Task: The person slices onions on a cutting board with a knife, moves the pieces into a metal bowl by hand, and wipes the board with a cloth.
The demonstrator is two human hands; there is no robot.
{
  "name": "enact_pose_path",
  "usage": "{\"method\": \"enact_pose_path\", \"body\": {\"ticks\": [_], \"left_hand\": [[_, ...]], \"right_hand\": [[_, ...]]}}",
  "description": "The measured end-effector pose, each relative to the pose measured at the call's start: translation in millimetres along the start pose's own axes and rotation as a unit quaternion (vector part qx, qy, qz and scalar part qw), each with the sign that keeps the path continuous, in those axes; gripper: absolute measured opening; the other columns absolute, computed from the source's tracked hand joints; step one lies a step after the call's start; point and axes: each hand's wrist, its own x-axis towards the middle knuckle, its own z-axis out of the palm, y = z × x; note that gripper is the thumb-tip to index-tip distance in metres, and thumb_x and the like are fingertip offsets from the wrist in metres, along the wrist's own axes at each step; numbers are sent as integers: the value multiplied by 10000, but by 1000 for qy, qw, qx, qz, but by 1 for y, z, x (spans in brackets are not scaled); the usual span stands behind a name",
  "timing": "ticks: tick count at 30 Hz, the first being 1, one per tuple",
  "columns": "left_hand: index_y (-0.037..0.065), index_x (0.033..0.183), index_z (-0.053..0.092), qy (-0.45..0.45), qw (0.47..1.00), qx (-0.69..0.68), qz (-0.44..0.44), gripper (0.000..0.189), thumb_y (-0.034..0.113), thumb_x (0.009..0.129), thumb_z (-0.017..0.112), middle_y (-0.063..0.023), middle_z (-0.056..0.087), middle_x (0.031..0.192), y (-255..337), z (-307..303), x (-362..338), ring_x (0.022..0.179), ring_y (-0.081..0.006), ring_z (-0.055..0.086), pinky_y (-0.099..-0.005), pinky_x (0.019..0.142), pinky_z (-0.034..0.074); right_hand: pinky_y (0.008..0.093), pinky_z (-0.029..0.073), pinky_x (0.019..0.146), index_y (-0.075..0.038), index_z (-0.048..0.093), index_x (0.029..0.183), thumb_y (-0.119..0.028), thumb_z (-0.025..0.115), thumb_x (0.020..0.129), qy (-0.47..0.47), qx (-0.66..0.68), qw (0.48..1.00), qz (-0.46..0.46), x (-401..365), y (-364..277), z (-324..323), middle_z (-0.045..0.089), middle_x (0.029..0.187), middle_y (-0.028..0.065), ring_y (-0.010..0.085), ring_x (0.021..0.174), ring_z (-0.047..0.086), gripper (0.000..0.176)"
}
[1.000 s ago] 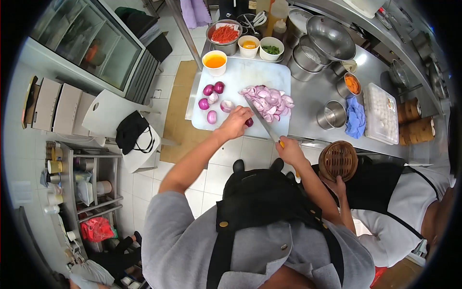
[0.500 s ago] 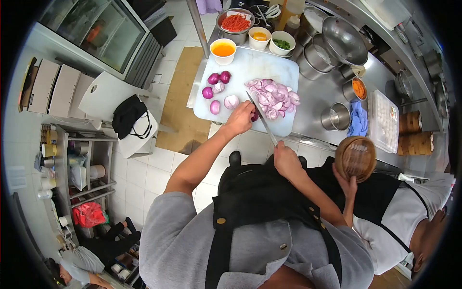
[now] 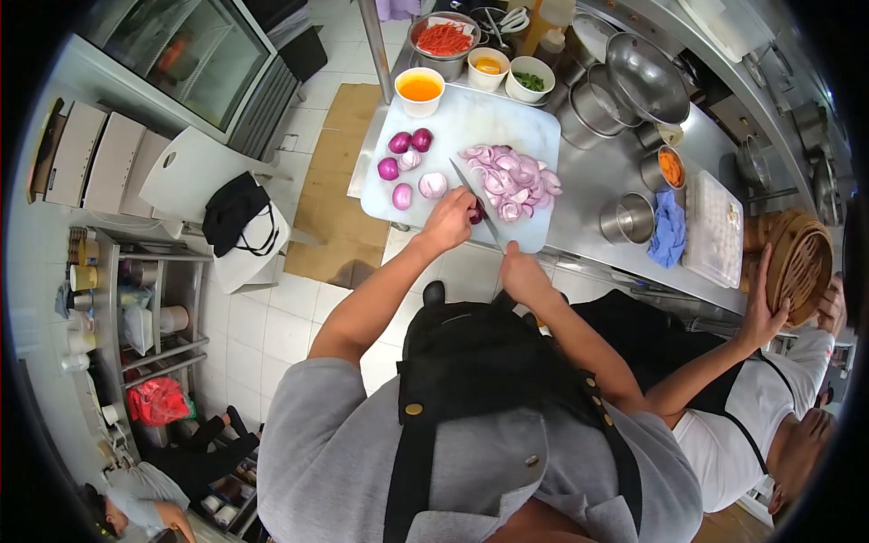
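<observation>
On the white cutting board (image 3: 380, 195), my left hand (image 3: 449, 220) has its fingers closed on a dark red onion (image 3: 476, 214), mostly hidden by them. My right hand (image 3: 525, 275) grips a knife (image 3: 490, 222) by its handle at the front edge of the board. The blade lies along the right side of that onion, tip pointing away from me. Right of the blade is a heap of sliced red onion (image 3: 512, 176). Several peeled onions, whole and halved, lie to the left, among them a cut half (image 3: 433, 185).
Behind the board stand an orange-filled cup (image 3: 420, 107), a green-filled cup (image 3: 529, 95) and a bowl of orange shreds (image 3: 444, 39). To the right are a steel pot (image 3: 626, 219), a blue cloth (image 3: 667, 231) and a plastic box (image 3: 713, 226). Beside me a co-worker holds a bamboo steamer (image 3: 798, 267).
My right hand and the knife have drawn slightly left and back toward the onion. The co-worker's steamer has moved right and is now held in both hands.
</observation>
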Motion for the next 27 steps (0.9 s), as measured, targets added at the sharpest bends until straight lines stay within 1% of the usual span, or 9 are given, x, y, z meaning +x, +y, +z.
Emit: {"method": "enact_pose_path", "body": {"ticks": [2, 7, 10, 12, 13, 16, 18, 22, 27], "left_hand": [[6, 842, 517, 5, 1000, 4, -2, 142, -60, 742, 593, -154, 527, 871, 0, 0, 0, 847, -370, 544, -446, 733, 447], [6, 870, 530, 1, 999, -11, -32, 149, -51, 747, 590, -159, 530, 885, 2, 2, -4, 892, -373, 531, -446, 778, 445], [2, 908, 546, 37, 999, 24, 9, 172, -44, 749, 595, -166, 529, 897, 8, 2, -1, 927, -376, 520, -445, 798, 446], [-8, 944, 547, 22, 990, 65, 120, 205, -30, 750, 610, -171, 521, 927, 5, -2, -2, 946, -376, 513, -448, 805, 444], [-8, 944, 547, 21, 990, 66, 120, 205, -30, 750, 610, -171, 521, 927, 7, -3, -5, 946, -376, 513, -448, 805, 444], [-13, 957, 538, -11, 996, 80, 36, 218, -41, 754, 613, -179, 508, 963, 14, 3, -12, 920, -382, 522, -448, 790, 453], [-28, 932, 514, 96, 987, -24, -125, 201, -65, 752, 596, -195, 473, 1021, 25, 17, -17, 947, -391, 502, -469, 834, 434], [-25, 910, 534, 175, 973, -58, -139, 176, -89, 760, 601, -189, 491, 947, 33, 33, -17, 854, -366, 555, -430, 741, 469], [-21, 875, 530, 71, 992, -36, -100, 153, -93, 754, 592, -167, 500, 908, 22, 16, -11, 809, -359, 563, -420, 715, 471]], "right_hand": [[550, 513, 625, 101, 429, 1030, -71, 465, 861, -23, 2, 1000, 18, -9, -9, -24, 614, 719, 318, 474, 673, 634, 243], [548, 514, 639, 95, 437, 1022, -71, 459, 862, -14, -1, 1000, 12, 5, 12, 14, 614, 724, 321, 481, 692, 632, 231], [555, 509, 651, 68, 444, 1024, -74, 466, 863, -11, -12, 1000, 5, 19, 26, 0, 616, 729, 316, 487, 704, 627, 216], [559, 505, 655, 52, 447, 1025, -76, 476, 862, -8, -25, 1000, -3, 22, 37, -14, 618, 727, 308, 488, 700, 623, 209], [558, 504, 657, 37, 450, 1029, -85, 489, 862, 24, -18, 999, -20, 21, 40, -20, 619, 721, 299, 487, 688, 618, 211], [538, 512, 657, 50, 453, 1008, -96, 524, 853, 53, -11, 998, -36, 13, 28, -23, 617, 704, 287, 473, 675, 619, 224], [553, 492, 628, 52, 457, 944, -102, 510, 875, 52, -7, 998, -34, 8, 18, -9, 595, 669, 288, 461, 652, 611, 177], [522, 510, 613, 81, 449, 921, -52, 511, 832, 55, -24, 997, -39, 19, 11, 20, 600, 664, 286, 439, 635, 629, 171], [530, 527, 645, 92, 448, 957, -34, 471, 823, 4, -15, 1000, -17, 22, 10, 3, 617, 726, 315, 469, 698, 642, 185]]}}
